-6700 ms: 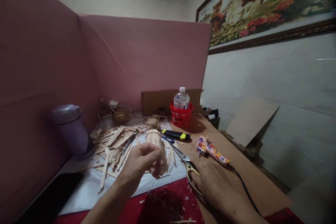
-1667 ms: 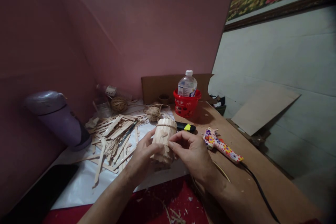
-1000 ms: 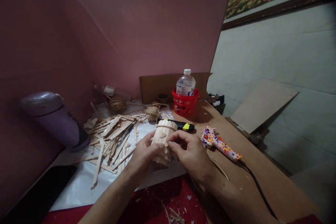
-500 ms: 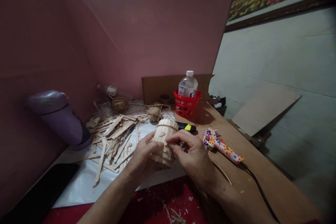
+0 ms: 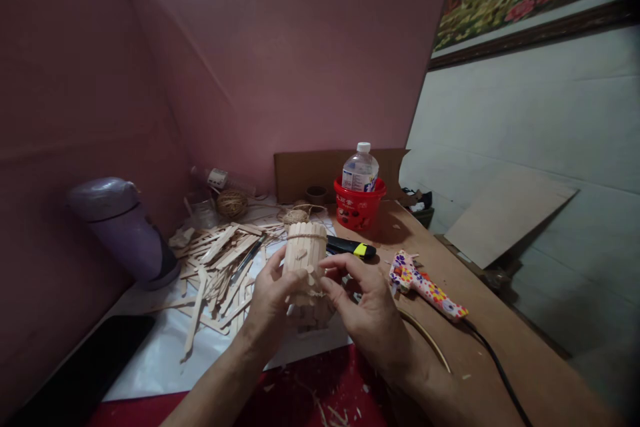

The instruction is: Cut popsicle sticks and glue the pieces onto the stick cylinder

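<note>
1. Since about seven seconds ago, your right hand [image 5: 367, 307] has left the scissors [image 5: 428, 334] for the stick-covered cylinder [image 5: 306, 247], upright now after tilting half a second ago.
2. Far left: purple tumbler [image 5: 125, 230] by the tabletop [image 5: 530, 347]'s left edge; black flat object [image 5: 95, 360] at the near-left corner.
3. Next: wooden sticks [image 5: 220, 273] heaped on the white sheet [image 5: 160, 353]; twine ball [image 5: 231, 203] behind, toward the back edge.
4. Your left hand [image 5: 270, 293]: gripping the cylinder's left side, thumb across the front, other fingers mostly hidden behind.
5. Cylinder: between your hands, above the sheet's front edge; twine band [image 5: 310, 236] around its top, small wooden bits on the front. Can't tell if the base touches down.
6. Your right hand: thumb and index slightly parted at the cylinder's right side; can't tell if they pinch anything.
7. Behind that hand: utility knife [image 5: 353, 247]; further back, red bucket [image 5: 357, 215] with clear bottle [image 5: 360, 170] inside.
8. Scissors partly hidden under your right hand; floral glue gun [image 5: 425, 290] toward the tabletop's right edge.
</note>
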`<state>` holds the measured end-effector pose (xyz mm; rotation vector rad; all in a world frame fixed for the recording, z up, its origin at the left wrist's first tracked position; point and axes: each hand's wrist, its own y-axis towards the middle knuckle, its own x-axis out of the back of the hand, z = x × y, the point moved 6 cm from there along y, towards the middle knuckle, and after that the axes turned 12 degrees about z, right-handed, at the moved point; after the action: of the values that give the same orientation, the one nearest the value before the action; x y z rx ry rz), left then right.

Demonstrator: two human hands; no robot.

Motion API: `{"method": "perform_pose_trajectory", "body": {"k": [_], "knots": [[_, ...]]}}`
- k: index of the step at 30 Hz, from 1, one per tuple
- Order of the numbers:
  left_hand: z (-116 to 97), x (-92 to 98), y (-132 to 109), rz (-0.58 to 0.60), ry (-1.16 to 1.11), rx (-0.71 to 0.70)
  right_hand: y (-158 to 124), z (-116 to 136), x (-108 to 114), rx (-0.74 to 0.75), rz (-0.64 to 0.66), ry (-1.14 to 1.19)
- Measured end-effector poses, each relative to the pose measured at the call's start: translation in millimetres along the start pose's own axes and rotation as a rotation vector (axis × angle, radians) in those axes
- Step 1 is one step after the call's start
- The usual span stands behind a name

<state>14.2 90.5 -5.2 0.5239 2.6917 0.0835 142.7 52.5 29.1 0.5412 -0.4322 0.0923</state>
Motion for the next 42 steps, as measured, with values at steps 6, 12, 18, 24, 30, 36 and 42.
{"method": "perform_pose_trajectory", "body": {"k": [6, 12, 18, 24, 30, 36, 42], "knots": [[3, -2.1, 0, -0.004, -0.002, -0.012, -2, 5, -4, 0.147, 0.025, -0.018], [0, -8.2, -3, 0.035, -0.038, 0.046, -3, 1, -6, 0.184, 0.012, -0.091], [1, -8.5, -6, 0.066, -0.013, 0.076, -2, 4, -4, 0.172, 0.008, -0.085], [0, -11.2, -4, 0.065, -0.002, 0.051, -4, 1, -5, 0.153, 0.020, -0.058], [3, -10.2, -3, 0.083, 0.002, 0.024, -3, 1, -5, 0.176, 0.019, -0.052], [7, -7.3, -2, 0.018, -0.011, 0.046, -2, -2, -6, 0.178, 0.021, -0.054], [7, -7.6, -2, -0.003, -0.014, 0.044, -2, -1, -6, 0.179, 0.021, -0.062]]}}
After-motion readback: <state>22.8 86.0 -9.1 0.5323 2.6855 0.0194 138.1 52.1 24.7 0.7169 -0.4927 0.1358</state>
